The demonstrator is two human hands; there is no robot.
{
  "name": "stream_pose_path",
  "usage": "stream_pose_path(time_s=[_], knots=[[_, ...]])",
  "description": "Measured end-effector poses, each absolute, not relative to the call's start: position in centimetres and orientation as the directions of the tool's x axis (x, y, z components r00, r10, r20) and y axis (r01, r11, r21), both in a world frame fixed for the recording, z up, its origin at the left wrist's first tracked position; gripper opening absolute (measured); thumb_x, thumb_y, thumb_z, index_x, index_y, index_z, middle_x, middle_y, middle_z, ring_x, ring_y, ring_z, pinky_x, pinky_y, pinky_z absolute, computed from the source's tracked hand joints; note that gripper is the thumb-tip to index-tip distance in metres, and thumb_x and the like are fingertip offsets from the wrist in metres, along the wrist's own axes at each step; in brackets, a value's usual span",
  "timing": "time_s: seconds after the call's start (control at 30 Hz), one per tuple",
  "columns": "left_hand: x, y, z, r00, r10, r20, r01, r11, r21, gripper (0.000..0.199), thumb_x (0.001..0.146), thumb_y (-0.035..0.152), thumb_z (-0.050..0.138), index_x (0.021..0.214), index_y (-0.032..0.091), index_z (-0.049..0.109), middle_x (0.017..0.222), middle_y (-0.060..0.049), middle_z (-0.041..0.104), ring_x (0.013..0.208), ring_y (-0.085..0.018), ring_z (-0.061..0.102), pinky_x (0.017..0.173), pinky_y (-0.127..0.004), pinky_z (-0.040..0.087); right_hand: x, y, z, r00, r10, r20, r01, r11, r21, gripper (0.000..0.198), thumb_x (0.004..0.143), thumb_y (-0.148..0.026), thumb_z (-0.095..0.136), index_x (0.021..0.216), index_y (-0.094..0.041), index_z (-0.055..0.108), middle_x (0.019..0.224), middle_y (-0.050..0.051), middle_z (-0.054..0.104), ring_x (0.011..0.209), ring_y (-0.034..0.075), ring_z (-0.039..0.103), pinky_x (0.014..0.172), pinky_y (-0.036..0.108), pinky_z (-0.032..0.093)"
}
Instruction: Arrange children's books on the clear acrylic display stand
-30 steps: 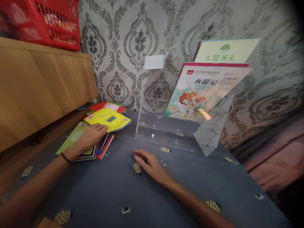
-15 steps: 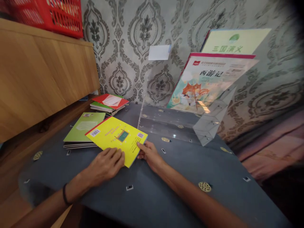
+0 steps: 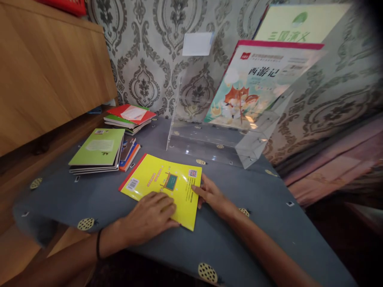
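A yellow book (image 3: 163, 177) with a red spine lies tilted on the near part of the cloth, its barcode side up. Over its near edge curl the fingers of my left hand (image 3: 151, 219), gripping it there, with the thumb along the edge. My right hand (image 3: 211, 195) pinches the book's right edge, thumb on top and the other fingers partly hidden below. To the left is a stack of books with a green cover (image 3: 98, 147) on top. Beside that stack lie smaller books (image 3: 130, 155) with orange and blue edges.
A clear acrylic rack (image 3: 251, 153) stands behind the yellow book. It holds a pink-topped book (image 3: 248, 85) and a pale green book (image 3: 302, 24); a white card (image 3: 197, 44) is at its upper left. Another stack, topped by a red book (image 3: 131, 113), lies near the wooden cabinet (image 3: 54, 75).
Both hands have moved the yellow book right and nearer, away from the green-topped stack, uncovering the smaller books. The view has tilted down.
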State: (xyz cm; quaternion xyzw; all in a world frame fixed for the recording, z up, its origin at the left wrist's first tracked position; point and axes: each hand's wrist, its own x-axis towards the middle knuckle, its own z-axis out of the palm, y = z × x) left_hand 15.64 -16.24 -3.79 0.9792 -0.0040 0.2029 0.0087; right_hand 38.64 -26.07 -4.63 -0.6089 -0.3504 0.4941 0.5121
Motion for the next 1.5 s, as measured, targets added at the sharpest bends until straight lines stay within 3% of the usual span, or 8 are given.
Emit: stream_pose_path(time_s=[0.23,0.67,0.8,0.87,0.93,1.07,1.27,1.5], knots=[[13.1,-9.5,-5.9,0.938,0.277,0.207,0.258,-0.959,0.114,0.055,0.107,0.051,0.036,0.151,0.02,0.046,0.159,-0.012,0.047,0.15,-0.027,0.039,0.121,-0.048,0.035,38.7,-26.0,-4.3,0.258,0.941,-0.22,0.003,-0.229,-0.973,0.077,0.073,-0.057,0.078,0.132,-0.02,0.045,0.08,0.004,0.075,0.057,0.018,0.068,0.043,0.024,0.052],[16.7,-2.9,-4.7,0.95,0.266,0.164,0.247,-0.961,0.127,0.046,0.106,0.037,0.037,0.14,0.012,0.054,0.152,-0.018,0.054,0.143,-0.028,0.048,0.117,-0.047,0.041,41.5,-27.4,-3.9,0.346,0.905,-0.249,0.279,-0.352,-0.893,0.057,0.082,-0.058,0.068,0.12,-0.018,0.057,0.068,0.002,0.069,0.048,0.017,0.061,0.045,0.028,0.047],[16.9,-0.8,-3.8,0.973,0.169,0.155,0.134,-0.968,0.213,0.041,0.104,0.021,0.032,0.13,0.014,0.063,0.138,-0.014,0.065,0.129,-0.022,0.059,0.11,-0.04,0.046,41.4,-27.6,-3.5,0.567,0.821,0.063,0.665,-0.412,-0.623,0.04,0.09,-0.043,0.061,0.122,-0.019,0.062,0.074,0.004,0.069,0.058,0.021,0.063,0.055,0.032,0.047],[17.3,0.0,-3.5,0.975,0.158,0.154,0.115,-0.959,0.259,0.039,0.101,0.016,0.035,0.126,0.014,0.065,0.132,-0.013,0.067,0.123,-0.022,0.061,0.107,-0.039,0.047,39.8,-26.9,-3.0,0.447,0.868,0.217,0.823,-0.304,-0.48,0.031,0.095,-0.036,0.055,0.121,-0.021,0.064,0.084,0.008,0.071,0.069,0.022,0.066,0.061,0.034,0.05],[17.6,0.4,-3.5,0.971,0.174,0.164,0.122,-0.95,0.286,0.037,0.099,0.013,0.037,0.121,0.014,0.067,0.125,-0.013,0.068,0.117,-0.022,0.063,0.104,-0.039,0.048,37.1,-25.5,-2.4,0.116,0.959,0.258,0.903,0.006,-0.429,0.027,0.102,-0.031,0.048,0.119,-0.021,0.065,0.098,0.011,0.072,0.086,0.024,0.069,0.074,0.037,0.055],[18.2,0.4,-4.7,0.941,0.223,0.255,0.131,-0.934,0.332,0.036,0.096,0.005,0.038,0.115,0.013,0.067,0.126,-0.014,0.067,0.12,-0.022,0.061,0.107,-0.041,0.046,31.5,-21.7,-2.0,-0.465,0.866,0.182,0.809,0.5,-0.31,0.025,0.106,-0.03,0.049,0.123,-0.018,0.063,0.113,0.011,0.068,0.107,0.023,0.064,0.095,0.043,0.054],[18.4,0.7,-6.4,0.916,0.222,0.334,0.096,-0.93,0.354,0.035,0.092,0.001,0.04,0.111,0.014,0.066,0.117,-0.01,0.07,0.111,-0.02,0.062,0.102,-0.04,0.047,28.4,-17.6,-3.0,-0.58,0.802,0.142,0.785,0.597,-0.164,0.037,0.106,-0.038,0.05,0.134,-0.015,0.057,0.107,0.011,0.063,0.097,0.023,0.056,0.086,0.04,0.051],[18.4,0.6,-6.5,0.905,0.26,0.338,0.129,-0.922,0.364,0.027,0.096,0.007,0.043,0.102,0.016,0.069,0.105,-0.008,0.068,0.099,-0.021,0.059,0.095,-0.038,0.046,28.5,-16.9,-3.8,-0.607,0.78,0.155,0.757,0.626,-0.188,0.041,0.106,-0.041,0.048,0.139,-0.021,0.059,0.101,0.01,0.06,0.092,0.024,0.05,0.082,0.038,0.045]])
